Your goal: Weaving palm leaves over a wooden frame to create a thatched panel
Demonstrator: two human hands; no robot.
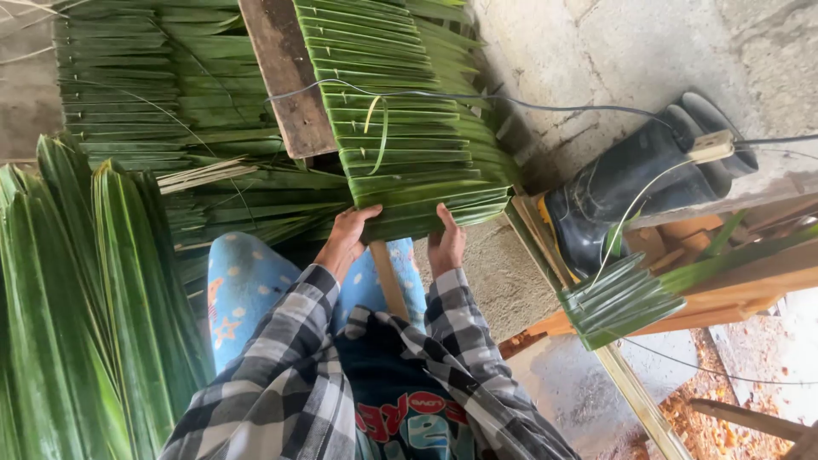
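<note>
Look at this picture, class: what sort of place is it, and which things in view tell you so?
Probably a rustic thatch-making workspace. Both hands, left hand and right hand, press a panel of folded palm leaves; loose palm fronds are stacked beside it; black rubber boots lie on the bare concrete floor.

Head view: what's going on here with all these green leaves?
A person in a black-and-white checked shirt has both hands on the near edge of a panel of folded green palm leaves laid in overlapping rows along a brown wooden plank. The left hand and the right hand press the lowest row. Loose long green fronds lie on the left, and black rubber boots on the right.
</note>
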